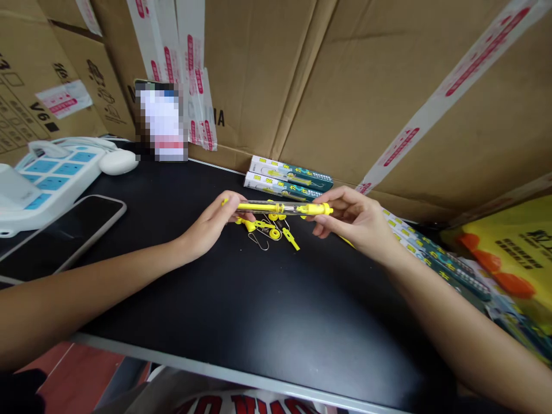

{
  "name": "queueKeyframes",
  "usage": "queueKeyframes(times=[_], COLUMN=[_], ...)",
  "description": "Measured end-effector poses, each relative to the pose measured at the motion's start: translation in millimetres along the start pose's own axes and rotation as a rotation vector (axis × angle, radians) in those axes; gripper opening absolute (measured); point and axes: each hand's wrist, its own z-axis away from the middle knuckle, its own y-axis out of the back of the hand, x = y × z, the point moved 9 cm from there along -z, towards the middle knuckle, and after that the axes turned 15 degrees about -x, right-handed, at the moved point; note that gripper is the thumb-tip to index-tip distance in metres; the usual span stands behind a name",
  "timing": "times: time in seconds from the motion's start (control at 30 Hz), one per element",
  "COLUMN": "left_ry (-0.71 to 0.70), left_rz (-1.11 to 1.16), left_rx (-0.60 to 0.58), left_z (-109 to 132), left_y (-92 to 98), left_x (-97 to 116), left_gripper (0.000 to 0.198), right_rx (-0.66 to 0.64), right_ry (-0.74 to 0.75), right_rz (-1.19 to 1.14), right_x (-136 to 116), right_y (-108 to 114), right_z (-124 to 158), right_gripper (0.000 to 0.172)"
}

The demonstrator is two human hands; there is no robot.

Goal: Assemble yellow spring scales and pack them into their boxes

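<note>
Over the black table (pixel 241 310), walled in by cardboard boxes (pixel 345 86), both hands hold a clear tube (pixel 284 208) level just above loose yellow parts (pixel 269 230). The left hand (pixel 213 224) pinches one end, the right hand (pixel 356 221) grips the yellow cap end; fitting looks underway, and next calls for steady alignment

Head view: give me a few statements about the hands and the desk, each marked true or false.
1. Both hands hold the clear tube with yellow ends level above the black desk. True.
2. The left hand rests flat on the phone. False: it holds the tube's left end; the phone lies apart, at left.
3. Small yellow parts lie on the desk under the tube. True.
4. The right hand hangs free. False: its grip is on the tube's yellow right end.
</note>
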Motion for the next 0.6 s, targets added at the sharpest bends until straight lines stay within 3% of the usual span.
queueKeyframes(times=[0.2,0.6], left_ry=[0.157,0.137], left_rz=[0.177,0.075], left_rx=[-0.007,-0.067], left_z=[-0.6,1.3], left_y=[-5.2,-10.5], left_x=[-8.9,-5.6], left_gripper=[0.061,0.038], right_rx=[0.0,0.003], right_ry=[-0.021,-0.049], right_rz=[0.022,-0.092], right_x=[2.2,3.9], right_y=[6.7,12.4], right_z=[-0.9,-0.5], right_gripper=[0.027,0.031])
